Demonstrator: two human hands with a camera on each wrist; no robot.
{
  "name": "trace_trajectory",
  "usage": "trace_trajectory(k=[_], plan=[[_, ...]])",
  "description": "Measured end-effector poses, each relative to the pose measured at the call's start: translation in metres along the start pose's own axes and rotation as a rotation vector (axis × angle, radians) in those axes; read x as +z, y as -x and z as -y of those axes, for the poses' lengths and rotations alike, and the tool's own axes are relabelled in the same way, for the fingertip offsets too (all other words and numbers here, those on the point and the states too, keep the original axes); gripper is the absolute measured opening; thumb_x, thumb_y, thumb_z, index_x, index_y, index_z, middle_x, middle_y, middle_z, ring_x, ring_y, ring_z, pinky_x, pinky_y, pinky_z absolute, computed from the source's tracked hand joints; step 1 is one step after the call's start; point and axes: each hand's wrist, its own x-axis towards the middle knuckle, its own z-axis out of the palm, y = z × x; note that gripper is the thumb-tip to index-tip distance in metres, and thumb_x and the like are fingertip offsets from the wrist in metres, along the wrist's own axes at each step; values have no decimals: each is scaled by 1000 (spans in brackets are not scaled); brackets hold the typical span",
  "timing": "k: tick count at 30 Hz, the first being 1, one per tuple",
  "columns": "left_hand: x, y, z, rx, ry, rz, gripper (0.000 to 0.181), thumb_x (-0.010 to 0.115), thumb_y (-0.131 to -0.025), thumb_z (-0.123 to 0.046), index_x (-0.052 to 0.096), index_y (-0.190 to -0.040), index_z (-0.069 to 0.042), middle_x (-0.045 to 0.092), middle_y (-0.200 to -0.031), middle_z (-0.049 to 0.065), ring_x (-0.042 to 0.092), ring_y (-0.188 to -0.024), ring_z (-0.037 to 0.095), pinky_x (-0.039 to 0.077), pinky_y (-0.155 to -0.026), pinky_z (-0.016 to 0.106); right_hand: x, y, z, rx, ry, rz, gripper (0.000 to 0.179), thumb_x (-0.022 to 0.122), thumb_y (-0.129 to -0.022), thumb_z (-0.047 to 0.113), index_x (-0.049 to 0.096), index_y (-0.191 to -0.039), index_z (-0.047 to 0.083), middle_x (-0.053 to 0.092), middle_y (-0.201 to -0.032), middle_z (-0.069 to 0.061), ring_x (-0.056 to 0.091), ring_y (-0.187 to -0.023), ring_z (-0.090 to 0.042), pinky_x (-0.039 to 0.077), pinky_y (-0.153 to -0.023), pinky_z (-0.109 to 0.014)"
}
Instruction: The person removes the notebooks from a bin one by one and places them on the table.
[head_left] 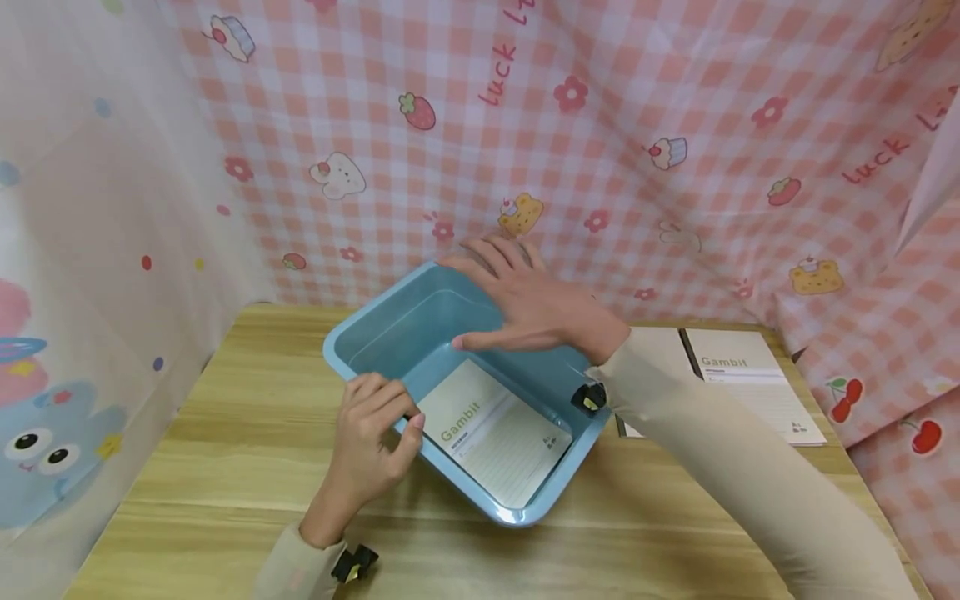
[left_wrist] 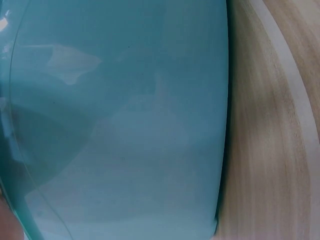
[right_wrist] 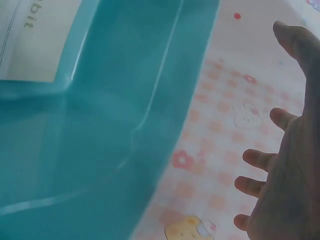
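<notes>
A blue plastic basin (head_left: 375,333) sits at an angle on the wooden table. Flat on its floor lies a notebook (head_left: 498,442) with a cream cover marked "Gambit". My left hand (head_left: 375,433) grips the basin's near left rim, its fingers bent over the edge. Above the far right side of the basin is my right hand (head_left: 525,292), holding nothing; in the right wrist view its fingers (right_wrist: 257,159) are spread apart from the basin wall. The left wrist view is mostly filled by the basin's outer wall (left_wrist: 150,125), with only a sliver of hand at the lower left.
Two more notebooks (head_left: 750,392) lie on the table (head_left: 247,433) to the right of the basin, partly behind my right forearm. A checked pink curtain (head_left: 480,150) hangs along the table's back edge, and a white patterned one (head_left: 90,208) hangs at the left.
</notes>
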Motion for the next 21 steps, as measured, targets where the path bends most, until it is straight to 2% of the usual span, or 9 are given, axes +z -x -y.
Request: trace_trajectory(k=[4, 9, 16, 21], plan=[[0, 0, 0, 4, 4, 1, 27, 52, -90, -26, 59, -67, -17, 60, -71, -5, 48, -74, 16, 37, -86, 42, 10, -12, 8, -17, 26, 29, 96, 55, -86, 78, 14, -163, 37, 15, -170, -5, 15, -155, -31, 9, -123, -65], [0, 1, 0, -4, 1, 8, 26, 51, -90, -27, 60, -67, -17, 59, -71, -5, 48, -75, 16, 37, -88, 42, 24, -23, 14, -14, 36, 83, 97, 53, -86, 79, 13, -163, 38, 15, -169, -6, 15, -155, -32, 15, -121, -63], [1, 0, 0, -3, 7, 3, 24, 52, -88, -25, 60, -68, -17, 59, -71, -6, 49, -75, 16, 37, -89, 42, 43, -35, 16, -41, 53, 126, 96, 53, -85, 80, 18, -162, 35, 21, -165, -8, 22, -150, -32, 25, -116, -62], [1, 0, 0, -1, 9, 2, 24, 52, -89, -25, 60, -68, -17, 59, -71, -6, 49, -75, 16, 38, -89, 43, 57, -44, 17, -74, 108, 147, 92, 55, -86, 78, 23, -161, 34, 25, -163, -8, 26, -149, -31, 24, -119, -60]])
